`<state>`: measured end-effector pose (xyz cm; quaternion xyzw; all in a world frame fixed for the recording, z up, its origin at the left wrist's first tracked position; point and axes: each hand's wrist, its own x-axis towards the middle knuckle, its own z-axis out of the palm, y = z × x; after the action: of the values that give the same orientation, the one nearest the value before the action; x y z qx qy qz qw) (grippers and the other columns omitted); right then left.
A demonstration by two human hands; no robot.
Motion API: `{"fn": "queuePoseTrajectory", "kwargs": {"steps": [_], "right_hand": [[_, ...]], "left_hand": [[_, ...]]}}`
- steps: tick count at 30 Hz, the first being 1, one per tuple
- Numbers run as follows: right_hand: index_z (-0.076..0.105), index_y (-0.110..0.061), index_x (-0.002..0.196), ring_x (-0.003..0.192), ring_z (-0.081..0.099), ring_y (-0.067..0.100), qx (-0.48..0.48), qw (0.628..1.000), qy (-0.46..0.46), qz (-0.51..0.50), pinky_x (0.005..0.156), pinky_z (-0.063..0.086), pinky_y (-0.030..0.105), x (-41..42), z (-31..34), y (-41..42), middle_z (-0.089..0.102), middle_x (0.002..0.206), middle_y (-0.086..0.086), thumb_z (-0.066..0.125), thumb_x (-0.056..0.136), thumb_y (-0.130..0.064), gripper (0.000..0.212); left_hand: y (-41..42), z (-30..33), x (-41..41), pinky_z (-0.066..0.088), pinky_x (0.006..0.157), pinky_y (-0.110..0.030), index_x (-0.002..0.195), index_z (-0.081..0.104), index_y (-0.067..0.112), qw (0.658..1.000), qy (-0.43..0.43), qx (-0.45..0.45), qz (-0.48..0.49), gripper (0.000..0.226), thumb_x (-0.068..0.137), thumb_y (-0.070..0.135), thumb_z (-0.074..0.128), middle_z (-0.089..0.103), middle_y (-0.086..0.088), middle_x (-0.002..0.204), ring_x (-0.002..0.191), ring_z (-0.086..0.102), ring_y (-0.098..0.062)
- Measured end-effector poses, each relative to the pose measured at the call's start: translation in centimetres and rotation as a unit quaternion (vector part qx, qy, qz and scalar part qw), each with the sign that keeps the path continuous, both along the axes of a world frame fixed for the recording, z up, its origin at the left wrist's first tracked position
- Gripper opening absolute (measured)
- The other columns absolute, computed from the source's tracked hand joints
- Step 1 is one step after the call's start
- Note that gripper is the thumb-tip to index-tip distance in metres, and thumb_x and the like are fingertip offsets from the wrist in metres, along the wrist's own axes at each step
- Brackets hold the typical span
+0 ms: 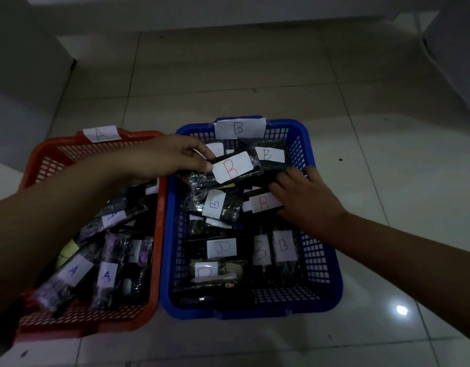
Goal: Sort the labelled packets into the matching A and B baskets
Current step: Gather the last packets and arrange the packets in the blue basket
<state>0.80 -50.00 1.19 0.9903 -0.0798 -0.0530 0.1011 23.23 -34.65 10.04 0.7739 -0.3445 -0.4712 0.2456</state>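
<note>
Floor: pale glossy tiles [228, 83] are carrying two plastic baskets that are sitting side by side, touching along their long sides.
Blue basket: a blue mesh basket [324, 274] is lying on the right, wearing a white paper tag [239, 129] marked B on its far rim.
Red basket: a red mesh basket [47, 160] is lying on the left, wearing a white paper tag [102, 133] marked A on its far rim.
Blue basket contents: dark shiny packets with white B labels are lying all over its floor, from far edge to near edge.
Red basket contents: dark packets with white A labels are piling up in its near half; the far half is showing bare mesh.
Left hand: the left hand [165, 157] is reaching across the red basket's far right corner, pinching the held packet between thumb and curled fingers.
Right hand: the right hand [306, 196] is resting palm down, fingers spread and fairly straight, on packets by the blue basket's right edge, touching a red-lettered B packet [263, 203].
Held packet: a dark packet with a red B label [232, 169] is hanging just above the pile in the far half of the blue basket.
</note>
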Motion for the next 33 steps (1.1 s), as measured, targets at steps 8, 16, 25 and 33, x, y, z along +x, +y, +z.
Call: {"fn": "queuePoseTrajectory", "kwargs": {"steps": [8,16,25,33], "right_hand": [[0.063,-0.014,0.100,0.071,0.059,0.026,0.026,0.999,-0.004,0.046,0.073,0.045,0.033,1.1,-0.2,-0.3,0.061,0.078,0.009,0.071,0.059,-0.036,0.047],[0.069,-0.013,0.089,0.070,0.062,0.023,0.084,0.993,-0.005,0.081,0.073,0.047,0.031,0.8,-1.0,-0.8,0.064,0.076,0.005,0.076,0.066,-0.029,0.029],[0.048,-0.025,0.126,0.079,0.049,-0.008,0.426,0.873,-0.169,-0.168,0.065,0.034,0.004,-0.2,4.1,-3.5,0.050,0.105,-0.014,0.069,0.080,-0.016,0.051],[0.065,-0.013,0.108,0.098,0.058,0.023,0.254,0.963,-0.083,-0.031,0.086,0.031,0.027,-0.2,1.8,-4.0,0.066,0.103,0.005,0.076,0.073,-0.020,0.037]], "left_hand": [[-0.1,-0.6,-0.2,0.051,0.088,-0.023,0.107,0.063,0.020,1.000,0.016,0.001,0.002,0.023,0.085,0.019,0.065,0.069,0.003,0.105,0.097,0.065,-0.009],[0.0,-0.8,-0.4,0.048,0.072,-0.011,0.105,0.064,0.023,1.000,0.021,-0.007,-0.019,0.023,0.082,0.023,0.067,0.071,0.007,0.097,0.090,0.066,-0.001],[-2.6,-4.3,-3.9,0.050,0.087,-0.028,0.101,0.061,0.019,0.989,-0.107,-0.087,-0.050,0.020,0.083,0.023,0.070,0.064,0.002,0.101,0.097,0.060,-0.010],[-5.4,-6.8,-6.8,0.045,0.074,-0.023,0.099,0.061,0.015,0.964,-0.206,-0.157,-0.058,0.010,0.090,0.020,0.061,0.064,0.001,0.098,0.090,0.058,-0.012]]}}
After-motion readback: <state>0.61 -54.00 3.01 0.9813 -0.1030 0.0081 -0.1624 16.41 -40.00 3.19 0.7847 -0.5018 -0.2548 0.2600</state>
